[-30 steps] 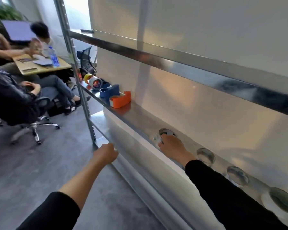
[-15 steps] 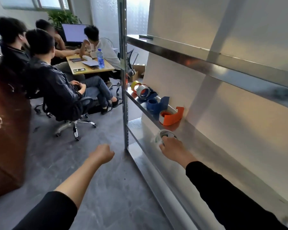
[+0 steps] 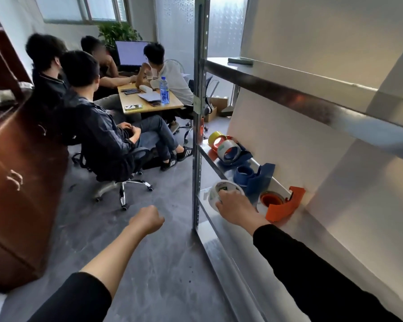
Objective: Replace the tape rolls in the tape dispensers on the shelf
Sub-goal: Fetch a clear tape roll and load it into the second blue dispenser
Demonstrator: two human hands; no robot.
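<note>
a white tape roll (image 3: 215, 194) is gripped at its rim by the right hand (image 3: 236, 206), with the fingers curled over the edge; it is held in the air at the front lip of the shelf (image 3: 312, 228), just beside the blue dispenser (image 3: 256, 180) and the orange dispenser (image 3: 284, 206); the left hand (image 3: 147, 219) is closed into a fist out over the floor (image 3: 163, 263), and nothing is held in it.

the hub of the blue dispenser appears bare, while a roll seems to be seated already in the orange one; the blue hub is therefore judged the likelier target, though this cannot be confirmed.

several failures can be foreseen. the roll is held by one edge only, partly beyond the shelf lip; should the grip slip, it could be dropped and sent rolling toward the seated people (image 3: 98, 135). neither dispenser is steadied, and the steel surface looks smooth; if the roll were pressed on one-handed, the dispenser could be pushed back or tipped off the front. the steel upright (image 3: 198, 135) stands close to the roll, so it could be knocked in turning. the tape's free end cannot be made out; if the roll were seated the wrong way round, the tape would feed badly.
</note>
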